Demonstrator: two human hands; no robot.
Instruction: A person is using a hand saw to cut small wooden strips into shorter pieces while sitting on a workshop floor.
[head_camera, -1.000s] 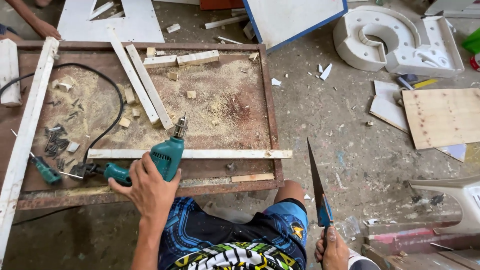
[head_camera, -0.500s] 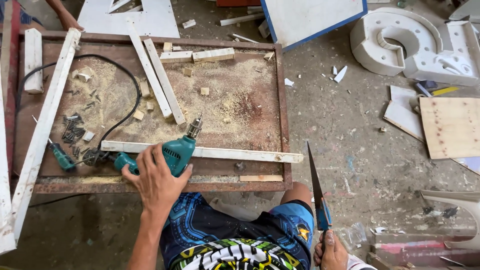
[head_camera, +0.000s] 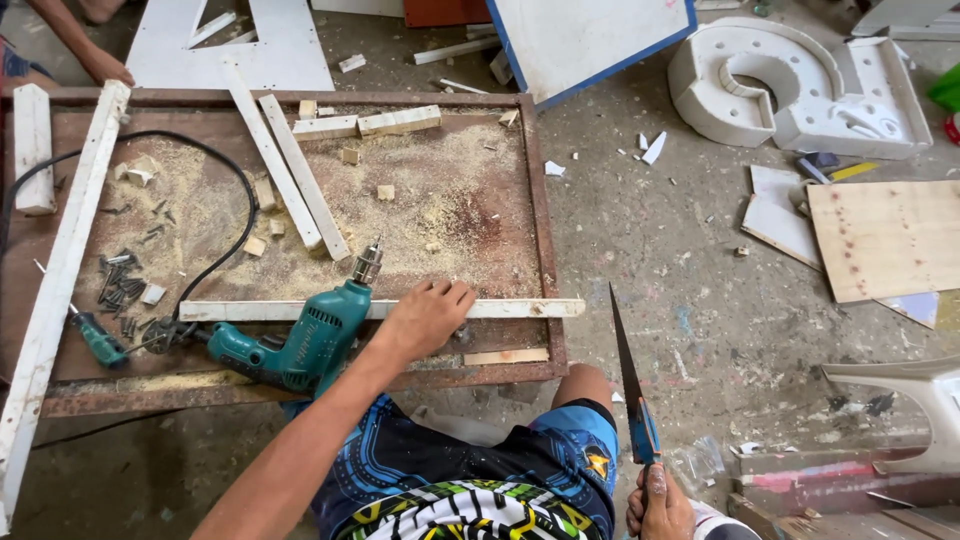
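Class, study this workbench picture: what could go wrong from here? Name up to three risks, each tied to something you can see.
1. The right hand holds a handsaw blade-up beside the knee; a slip might cut the leg.
2. The left hand presses the white strip next to the green drill; its bit could catch fingers.
3. The black cord loops across the sawdust and may snag.

Teal drill (head_camera: 300, 345) beside left hand (head_camera: 425, 318); white strip (head_camera: 400, 309) beneath it. Blue-handled saw (head_camera: 632, 395) in right hand (head_camera: 660, 510). Blue patterned shorts (head_camera: 470, 470) between hands.

Bare arms, no sleeves; blue patterned shorts (head_camera: 560, 450); green-yellow-white printed shirt (head_camera: 470, 510).
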